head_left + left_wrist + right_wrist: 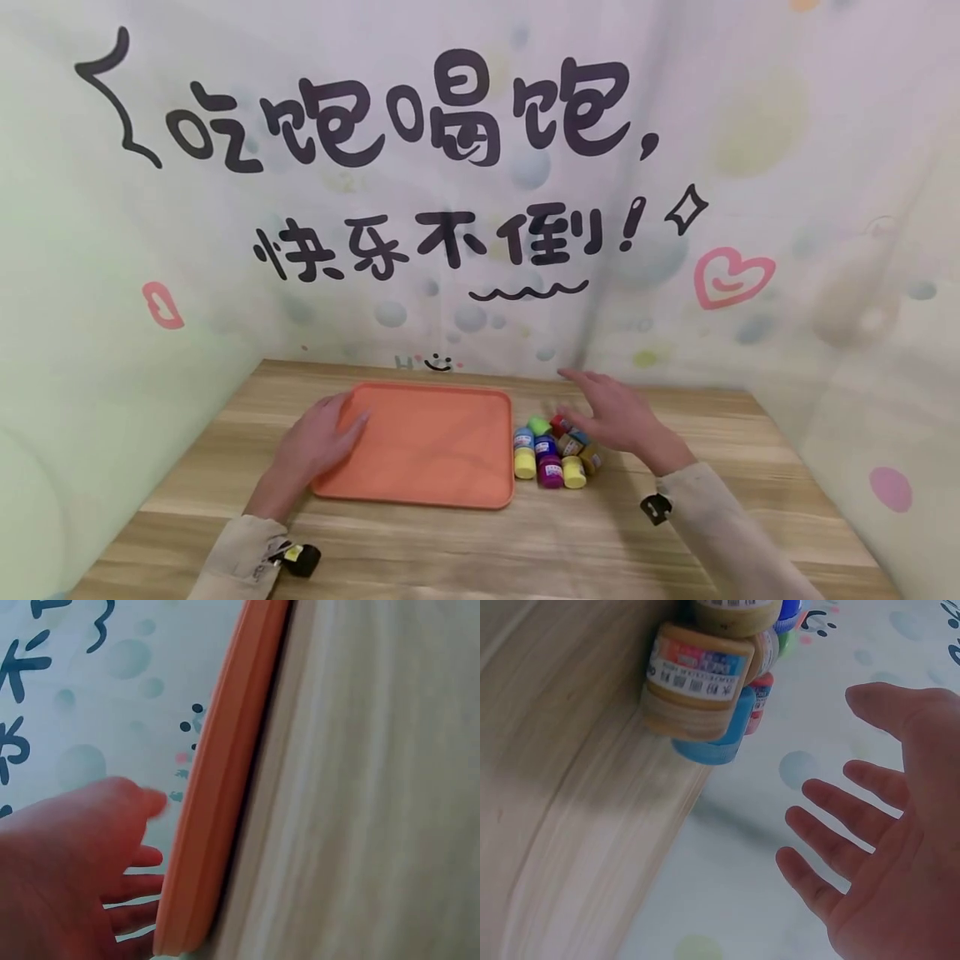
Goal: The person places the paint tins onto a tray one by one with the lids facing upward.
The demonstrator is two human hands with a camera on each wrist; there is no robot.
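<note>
1. A person's left hand [311, 442], fingers relaxed and grasping nothing, lies at the left edge of an orange tray [431, 446]; contact with the rim is unclear.
2. The right hand [618, 417], empty, fingers extended, hangs near a cluster of small labelled jars [545, 448].
3. The tray lies flat on a wood-grain worktop [517, 546], the multicoloured jars just beside its right edge.
4. Behind, a pale backdrop [360, 187] carries 2 lines of black Chinese characters.

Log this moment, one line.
left hand: open, at left edge of orange tray | right hand: open, near paint jars | jars: right of tray
</note>
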